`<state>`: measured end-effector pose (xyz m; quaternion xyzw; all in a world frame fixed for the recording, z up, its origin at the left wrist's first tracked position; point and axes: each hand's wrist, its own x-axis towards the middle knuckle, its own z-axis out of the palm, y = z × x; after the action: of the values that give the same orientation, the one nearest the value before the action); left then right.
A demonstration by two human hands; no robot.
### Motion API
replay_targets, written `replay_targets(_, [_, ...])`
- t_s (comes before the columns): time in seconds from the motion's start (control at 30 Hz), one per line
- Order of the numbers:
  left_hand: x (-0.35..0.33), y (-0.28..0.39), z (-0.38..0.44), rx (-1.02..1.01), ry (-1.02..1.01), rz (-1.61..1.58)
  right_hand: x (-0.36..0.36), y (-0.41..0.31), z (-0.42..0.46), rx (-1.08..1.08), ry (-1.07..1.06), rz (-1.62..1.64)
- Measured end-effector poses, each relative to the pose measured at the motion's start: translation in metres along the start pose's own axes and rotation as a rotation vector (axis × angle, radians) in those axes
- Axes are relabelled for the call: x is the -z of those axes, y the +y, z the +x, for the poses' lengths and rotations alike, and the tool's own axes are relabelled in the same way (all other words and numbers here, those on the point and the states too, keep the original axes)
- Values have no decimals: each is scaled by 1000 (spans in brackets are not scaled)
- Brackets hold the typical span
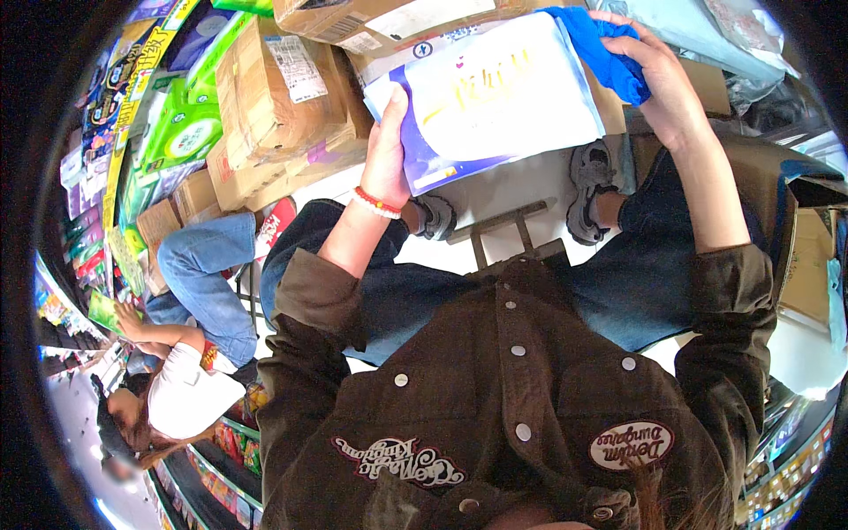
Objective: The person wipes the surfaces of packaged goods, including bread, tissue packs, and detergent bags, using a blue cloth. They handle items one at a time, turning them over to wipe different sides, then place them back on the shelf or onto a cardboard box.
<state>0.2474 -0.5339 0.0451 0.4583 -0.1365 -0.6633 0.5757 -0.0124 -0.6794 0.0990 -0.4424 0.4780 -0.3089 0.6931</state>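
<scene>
In front of me my left hand grips the near left corner of a flat white and purple plastic package, thumb on top. The package bears gold writing and looks like a pack of paper or pads; its contents are hidden. At its far right corner, my right hand holds a crumpled blue cloth. The cloth touches the package there. Both hands are above my knees, with the pack held tilted between them.
Taped cardboard boxes are stacked ahead and left, beside shelves with green packs. Another person sits at left holding a green pack. An open carton stands at right. A metal frame is between my feet.
</scene>
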Motion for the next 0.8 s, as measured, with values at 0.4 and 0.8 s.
replay_targets(0.4, [15,-10,7,-44,209,301,24,3,8,-121,135,372])
replay_targets(0.8, [25,-9,5,-72,193,377,36,-2,12,-171,126,496])
